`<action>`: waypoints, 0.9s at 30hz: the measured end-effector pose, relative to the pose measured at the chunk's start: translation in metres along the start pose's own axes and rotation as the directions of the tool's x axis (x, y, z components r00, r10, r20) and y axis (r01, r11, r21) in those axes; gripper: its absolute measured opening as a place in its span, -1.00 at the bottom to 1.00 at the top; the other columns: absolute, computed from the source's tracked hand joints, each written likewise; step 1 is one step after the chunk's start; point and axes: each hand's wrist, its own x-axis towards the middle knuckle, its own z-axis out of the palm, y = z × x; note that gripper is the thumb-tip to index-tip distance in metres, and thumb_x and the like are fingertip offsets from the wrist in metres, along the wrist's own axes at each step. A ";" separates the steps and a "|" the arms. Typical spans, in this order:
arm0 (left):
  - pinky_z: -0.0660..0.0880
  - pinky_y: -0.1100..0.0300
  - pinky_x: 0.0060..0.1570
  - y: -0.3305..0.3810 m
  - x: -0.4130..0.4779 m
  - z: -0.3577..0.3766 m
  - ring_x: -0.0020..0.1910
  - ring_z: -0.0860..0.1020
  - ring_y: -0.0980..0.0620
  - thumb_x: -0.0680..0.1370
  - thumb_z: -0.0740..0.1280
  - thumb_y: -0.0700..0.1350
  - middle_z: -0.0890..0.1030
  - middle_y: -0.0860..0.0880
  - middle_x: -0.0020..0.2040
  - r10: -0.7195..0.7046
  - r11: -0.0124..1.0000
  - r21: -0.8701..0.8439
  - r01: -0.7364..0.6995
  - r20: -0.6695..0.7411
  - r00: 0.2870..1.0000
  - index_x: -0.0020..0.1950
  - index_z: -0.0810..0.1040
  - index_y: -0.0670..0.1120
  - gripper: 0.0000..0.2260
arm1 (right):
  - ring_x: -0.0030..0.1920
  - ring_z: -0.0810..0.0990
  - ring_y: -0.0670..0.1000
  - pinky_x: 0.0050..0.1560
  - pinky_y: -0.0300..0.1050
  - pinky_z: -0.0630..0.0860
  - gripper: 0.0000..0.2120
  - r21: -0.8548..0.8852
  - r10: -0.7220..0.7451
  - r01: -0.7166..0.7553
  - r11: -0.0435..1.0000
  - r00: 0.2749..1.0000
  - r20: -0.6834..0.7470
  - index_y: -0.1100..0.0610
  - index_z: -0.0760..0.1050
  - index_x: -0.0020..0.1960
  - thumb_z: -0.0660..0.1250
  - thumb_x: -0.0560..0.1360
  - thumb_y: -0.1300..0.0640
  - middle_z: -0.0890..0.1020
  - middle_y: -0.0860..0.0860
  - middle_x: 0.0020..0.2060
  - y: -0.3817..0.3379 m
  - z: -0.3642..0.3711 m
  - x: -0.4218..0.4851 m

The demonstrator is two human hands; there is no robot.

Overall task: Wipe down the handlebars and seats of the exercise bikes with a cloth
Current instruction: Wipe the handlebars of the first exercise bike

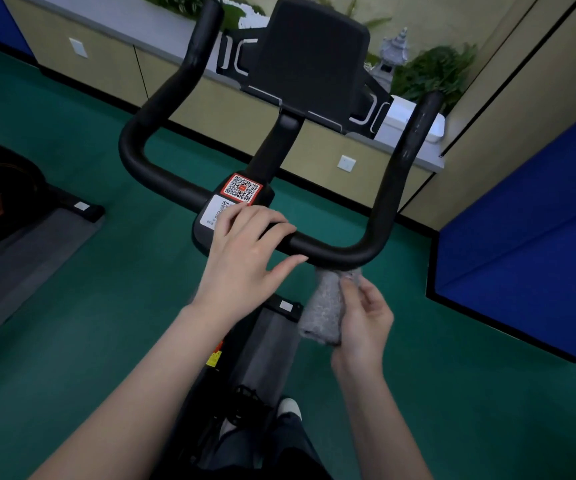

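- Handlebars of black padded tube fill the middle of our view: a cross tube running from left to right, with two long arms rising away from us at either end.
- The left arm bends and points up toward the wall; the right arm runs nearly straight, tipped slightly outward, its surface scuffed with pale marks.
- A black, matte, rounded-rectangle screen holder stands on a stem above the centre, its back turned to us.
- Two code stickers, one framed in red and one white, lie flat on the centre block of the cross tube.
- Our left hand rests on the cross tube just right of the stickers, fingers loosely spread, the thumb reaching under the tube.
- Our right hand sits just below the right part of the cross tube, thumb and fingers pinching a cloth.
- The cloth is grey, nubbly and bunched into a long roll; its long axis runs up and down, and its top end touches the underside of the tube.
- A long planter ledge by the wall holds green plants, white pebbles and a small grey stone lantern.
- The floor is smooth green.
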 end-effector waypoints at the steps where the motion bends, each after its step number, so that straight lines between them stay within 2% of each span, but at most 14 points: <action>1: 0.26 0.01 0.29 0.001 0.000 0.001 0.08 0.54 -0.03 0.48 0.40 0.12 0.59 0.01 0.01 -0.006 1.000 0.006 0.006 -0.005 1.000 0.05 0.62 -0.08 -0.69 | -0.24 0.63 -0.12 -0.19 -0.16 0.59 -0.92 -0.024 -0.052 0.051 0.998 0.998 -0.044 0.15 0.56 -0.05 0.33 0.52 0.29 0.67 -0.02 -0.25 -0.005 -0.006 0.003; 3: 0.23 0.02 0.30 0.004 0.001 0.002 0.07 0.54 -0.03 0.47 0.39 0.14 0.59 0.02 0.00 -0.029 0.999 0.014 0.029 -0.012 1.000 0.04 0.62 -0.07 -0.68 | -0.21 0.62 -0.19 -0.19 -0.27 0.56 -0.88 -0.156 -0.250 0.233 0.960 0.963 -0.098 0.10 0.57 -0.03 0.32 0.52 0.29 0.64 -0.01 -0.17 -0.016 -0.017 0.007; 4: 0.22 0.03 0.30 0.005 0.001 0.003 0.07 0.54 -0.04 0.47 0.38 0.15 0.59 0.02 0.00 -0.039 0.999 0.015 0.039 -0.014 0.999 0.04 0.62 -0.06 -0.68 | -0.19 0.61 -0.21 -0.18 -0.33 0.54 -0.86 -0.272 -0.385 0.352 0.896 0.919 -0.078 0.08 0.56 -0.02 0.32 0.52 0.29 0.63 -0.03 -0.15 -0.023 -0.019 0.009; 6: 0.21 0.04 0.30 0.005 0.002 0.004 0.06 0.54 -0.04 0.47 0.38 0.15 0.59 0.02 0.00 -0.052 0.999 0.009 0.052 -0.016 0.999 0.03 0.63 -0.06 -0.68 | -0.13 0.58 -0.20 -0.11 -0.39 0.50 -0.85 -0.478 -0.614 0.567 0.671 0.786 0.071 0.11 0.56 0.03 0.32 0.50 0.28 0.62 -0.02 -0.12 -0.037 -0.020 0.012; 7: 0.21 0.04 0.29 0.005 0.001 0.004 0.06 0.54 -0.04 0.46 0.39 0.15 0.59 0.02 0.00 -0.056 0.998 0.004 0.056 -0.016 0.998 0.03 0.63 -0.06 -0.69 | -0.13 0.54 -0.18 -0.09 -0.43 0.45 -0.83 -0.537 -0.681 0.645 0.544 0.713 0.168 0.15 0.56 0.06 0.32 0.49 0.30 0.60 -0.03 -0.12 -0.043 -0.017 0.014; 9: 0.22 0.04 0.29 0.004 0.001 0.004 0.06 0.54 -0.03 0.46 0.39 0.15 0.59 0.03 0.00 -0.063 0.998 -0.005 0.063 -0.018 0.998 0.03 0.63 -0.05 -0.69 | -0.10 0.46 -0.12 -0.08 -0.40 0.40 -0.80 -0.585 -0.717 0.742 0.327 0.598 0.359 0.21 0.57 0.08 0.33 0.47 0.33 0.52 -0.13 -0.15 -0.052 -0.009 0.020; 11: 0.22 0.05 0.29 0.004 0.001 0.004 0.05 0.54 -0.02 0.46 0.39 0.15 0.59 0.03 -0.01 -0.070 0.997 -0.016 0.069 -0.021 0.997 0.03 0.63 -0.05 -0.69 | -0.04 0.38 -0.09 -0.02 -0.17 0.42 -0.80 -0.619 -0.660 0.768 0.166 0.553 0.509 0.20 0.59 0.08 0.34 0.47 0.32 0.49 -0.19 -0.17 -0.058 0.002 0.024; 12: 0.21 0.05 0.29 0.005 0.001 0.004 0.05 0.55 -0.01 0.45 0.40 0.14 0.59 0.04 -0.01 -0.071 0.997 -0.024 0.071 -0.023 0.997 0.03 0.63 -0.05 -0.70 | -0.02 0.38 -0.07 -0.01 -0.05 0.44 -0.80 -0.628 -0.614 0.770 0.110 0.550 0.567 0.18 0.59 0.07 0.34 0.47 0.31 0.52 -0.15 -0.17 -0.060 0.007 0.026; 14: 0.21 0.07 0.29 0.004 0.001 0.004 0.05 0.55 -0.01 0.44 0.41 0.13 0.59 0.04 -0.01 -0.070 0.997 -0.033 0.069 -0.023 0.997 0.03 0.63 -0.05 -0.70 | -0.01 0.42 0.00 0.00 0.07 0.47 -0.82 -0.623 -0.520 0.781 0.043 0.550 0.654 0.18 0.59 0.05 0.34 0.47 0.30 0.60 -0.04 -0.17 -0.063 0.014 0.028; 16: 0.20 0.09 0.31 0.001 0.001 0.003 0.05 0.55 0.00 0.43 0.43 0.10 0.60 0.04 0.00 -0.065 0.996 -0.058 0.064 -0.022 0.998 0.05 0.63 -0.07 -0.70 | -0.04 0.46 0.07 -0.01 0.08 0.47 -0.84 -0.608 -0.451 0.794 0.012 0.547 0.705 0.18 0.59 0.03 0.35 0.46 0.29 0.64 0.03 -0.16 -0.064 0.022 0.027; 19: 0.20 0.14 0.34 -0.003 -0.001 0.000 0.06 0.55 0.02 0.42 0.45 0.03 0.60 0.03 0.02 -0.070 0.988 -0.137 0.067 -0.020 0.997 0.06 0.61 -0.12 -0.70 | -0.04 0.48 0.09 -0.01 -0.01 0.45 -0.84 -0.602 -0.377 0.798 0.013 0.562 0.737 0.16 0.60 0.03 0.33 0.48 0.27 0.66 0.05 -0.13 -0.064 0.042 0.026; 23: 0.18 0.14 0.36 -0.006 -0.001 -0.001 0.05 0.53 0.04 0.41 0.46 -0.01 0.60 0.04 -0.01 -0.068 0.987 -0.149 0.067 -0.005 0.998 0.04 0.62 -0.12 -0.73 | 0.03 0.48 0.07 0.01 -0.14 0.37 -0.82 -0.594 -0.258 0.804 0.003 0.575 0.777 0.15 0.60 0.07 0.30 0.51 0.26 0.65 0.06 -0.07 -0.067 0.055 0.028; 27: 0.18 0.15 0.37 -0.004 -0.001 0.000 0.05 0.54 0.06 0.42 0.47 -0.02 0.60 0.05 -0.01 -0.067 0.986 -0.155 0.063 -0.017 0.998 0.02 0.62 -0.11 -0.75 | 0.01 0.47 0.05 -0.11 -0.26 0.26 -0.84 -0.615 -0.195 0.788 -0.029 0.599 0.777 0.12 0.62 0.05 0.33 0.50 0.25 0.65 0.04 -0.11 -0.085 0.034 0.038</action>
